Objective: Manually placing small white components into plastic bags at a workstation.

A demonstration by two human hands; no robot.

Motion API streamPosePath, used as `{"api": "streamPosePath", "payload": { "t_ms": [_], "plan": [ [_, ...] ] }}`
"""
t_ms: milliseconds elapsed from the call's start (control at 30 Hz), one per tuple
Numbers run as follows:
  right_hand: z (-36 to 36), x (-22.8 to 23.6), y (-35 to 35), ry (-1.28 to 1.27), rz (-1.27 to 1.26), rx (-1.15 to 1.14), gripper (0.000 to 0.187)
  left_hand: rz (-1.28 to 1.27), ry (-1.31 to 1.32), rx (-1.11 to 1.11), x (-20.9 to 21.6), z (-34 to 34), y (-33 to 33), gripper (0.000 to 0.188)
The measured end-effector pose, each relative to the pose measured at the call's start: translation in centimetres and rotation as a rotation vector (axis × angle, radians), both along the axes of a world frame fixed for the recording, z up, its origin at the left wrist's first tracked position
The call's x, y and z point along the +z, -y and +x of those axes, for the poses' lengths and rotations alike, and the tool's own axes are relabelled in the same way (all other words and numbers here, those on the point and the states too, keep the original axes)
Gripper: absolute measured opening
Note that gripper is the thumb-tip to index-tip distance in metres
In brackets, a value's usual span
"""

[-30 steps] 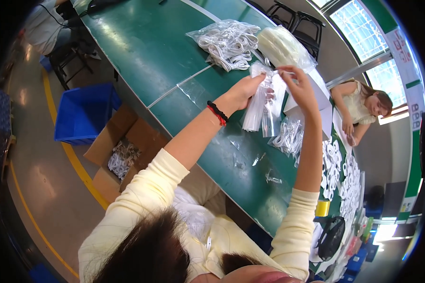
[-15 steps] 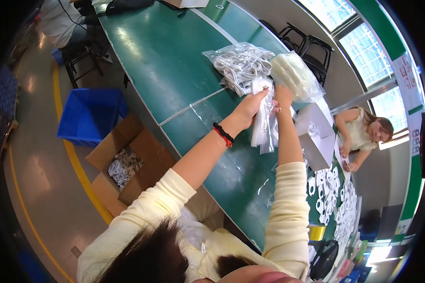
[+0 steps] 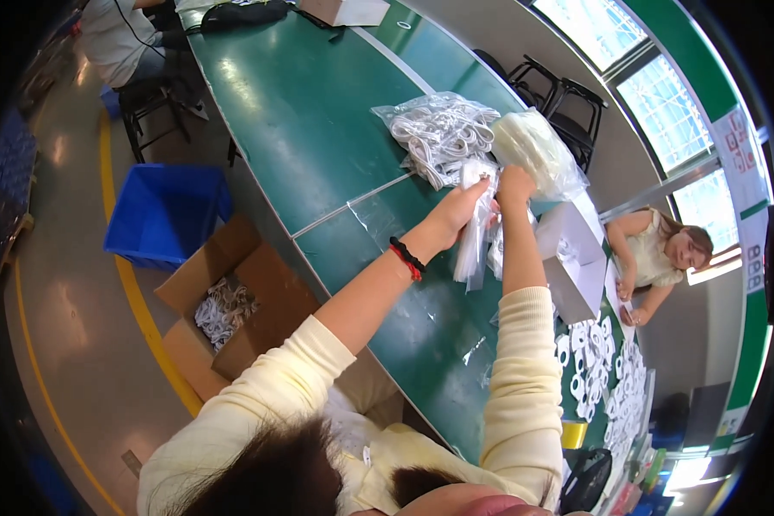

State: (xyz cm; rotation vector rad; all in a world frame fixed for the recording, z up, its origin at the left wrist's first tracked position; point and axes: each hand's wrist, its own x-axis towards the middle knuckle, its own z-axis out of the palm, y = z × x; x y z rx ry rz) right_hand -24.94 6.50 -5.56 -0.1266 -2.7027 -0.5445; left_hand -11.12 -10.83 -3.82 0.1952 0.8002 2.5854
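My left hand [image 3: 461, 211] is closed around a bundle of clear plastic bags [image 3: 469, 258], which hangs below it over the green table. My right hand [image 3: 515, 187] is right beside the top of the bundle, its fingers curled in. What those fingers pinch is hidden from this view. Just beyond my hands lies a clear bag of coiled white cords [image 3: 439, 133]. To its right is a large, cloudy plastic bag [image 3: 537, 153] holding a pale stack. An open white box [image 3: 574, 262] stands to the right of my right forearm.
White ring-ended pieces [image 3: 591, 361] cover the table's right part, near a roll of yellow tape [image 3: 574, 433]. A co-worker [image 3: 654, 258] sits across the table. On the floor at left are a blue bin [image 3: 165, 215] and an open carton [image 3: 271, 292] with white cords inside.
My right hand has shifted slightly relative to the bundle, its fingers now more curled and hidden. The bag sheet that hung apart at the bundle's right now shows less. The view has tilted slightly.
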Motion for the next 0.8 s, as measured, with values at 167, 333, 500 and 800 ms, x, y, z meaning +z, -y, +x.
{"api": "streamPosePath", "payload": {
  "t_ms": [167, 333, 500, 800],
  "plan": [
    [-1.2, 0.1, -0.7, 0.03, 0.093, 0.125, 0.023, 0.0, 0.034, 0.001, -0.2, 0.0, -0.3, 0.032],
    [1.0, 2.8, -1.0, 0.192, 0.083, 0.099, 0.025, 0.033, 0.036, -0.032, -0.5, -0.2, -0.2, 0.033],
    [5.7, 7.6, -3.4, -0.128, -0.138, 0.229, 0.035, -0.036, 0.025, -0.022, 0.0, 0.1, -0.4, 0.032],
    [16.6, 15.7, -3.9, 0.09, -1.203, 0.628, 0.023, -0.079, -0.051, -0.235, 0.3, 0.8, -0.6, 0.038]
  ]
}}
